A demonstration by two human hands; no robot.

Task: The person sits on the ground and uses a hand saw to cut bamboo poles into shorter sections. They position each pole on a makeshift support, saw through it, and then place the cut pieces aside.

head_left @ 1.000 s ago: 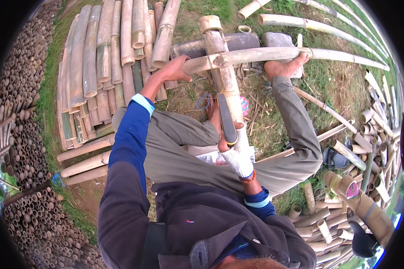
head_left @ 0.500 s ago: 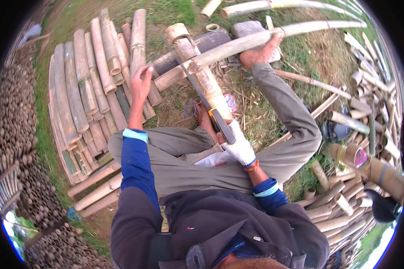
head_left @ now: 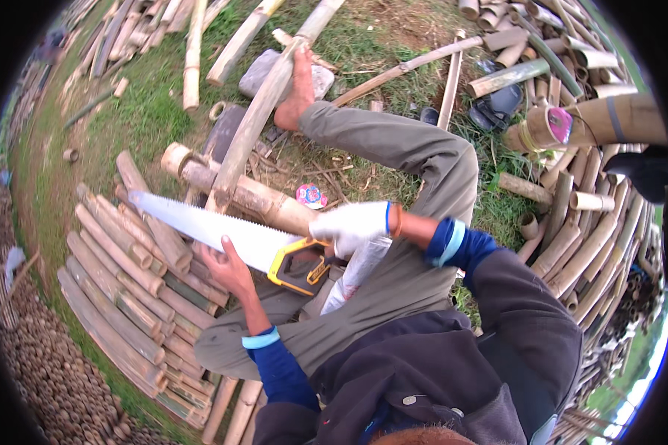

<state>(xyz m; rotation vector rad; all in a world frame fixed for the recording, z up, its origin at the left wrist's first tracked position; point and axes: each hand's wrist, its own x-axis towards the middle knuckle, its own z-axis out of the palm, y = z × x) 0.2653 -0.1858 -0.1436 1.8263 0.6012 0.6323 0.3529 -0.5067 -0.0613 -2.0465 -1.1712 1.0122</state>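
I see the gloved right hand [head_left: 352,225] gripping the saw [head_left: 200,221] with curled fingers at its handle, blade slanting beside the near end of the bamboo pole [head_left: 256,111]. The bare left hand [head_left: 231,271] has fingers loosely spread at the blade; I can't tell whether they touch.

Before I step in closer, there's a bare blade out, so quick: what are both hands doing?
Left hand: open, at the saw blade's edge; contact can't be told.
Right hand: gloved, closed, holding the saw by its handle.
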